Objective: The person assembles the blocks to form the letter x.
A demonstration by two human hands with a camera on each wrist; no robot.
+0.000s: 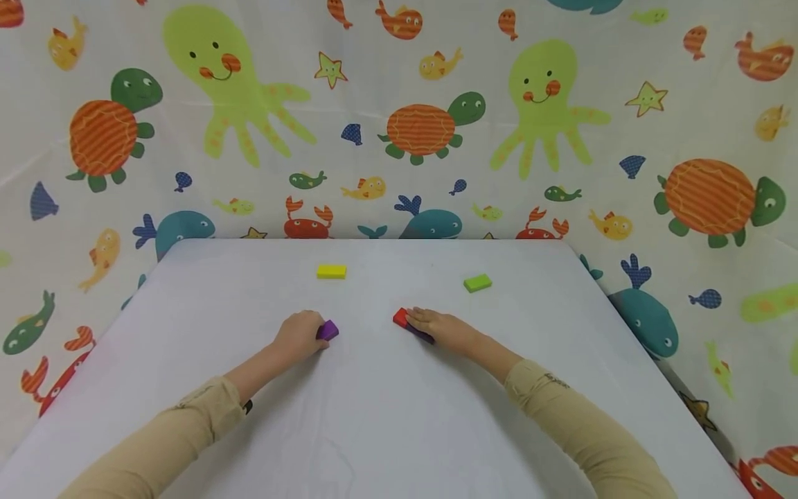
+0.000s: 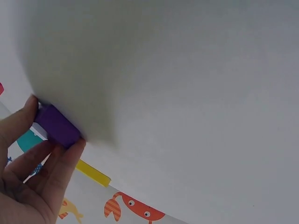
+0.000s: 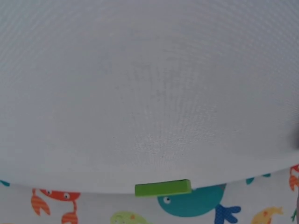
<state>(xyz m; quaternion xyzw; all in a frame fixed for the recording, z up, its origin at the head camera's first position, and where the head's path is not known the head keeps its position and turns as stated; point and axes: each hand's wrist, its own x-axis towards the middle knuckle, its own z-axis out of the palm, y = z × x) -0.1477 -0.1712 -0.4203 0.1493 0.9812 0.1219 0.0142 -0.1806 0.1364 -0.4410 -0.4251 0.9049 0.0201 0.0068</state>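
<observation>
Fingers [image 2: 70, 161] and thumb of the left hand [image 1: 299, 335] pinch one purple block [image 1: 327, 330]. Fingers of the right hand [image 1: 444, 329] lie across one red block [image 1: 400, 317], covering part of it; whether they grip cannot be told. Block count: four. One yellow block [image 1: 332, 272] and one green block [image 1: 477, 283] rest farther back on the white table [image 1: 374, 416]. Behind: one sea-creature-print backdrop [image 1: 361, 83].
</observation>
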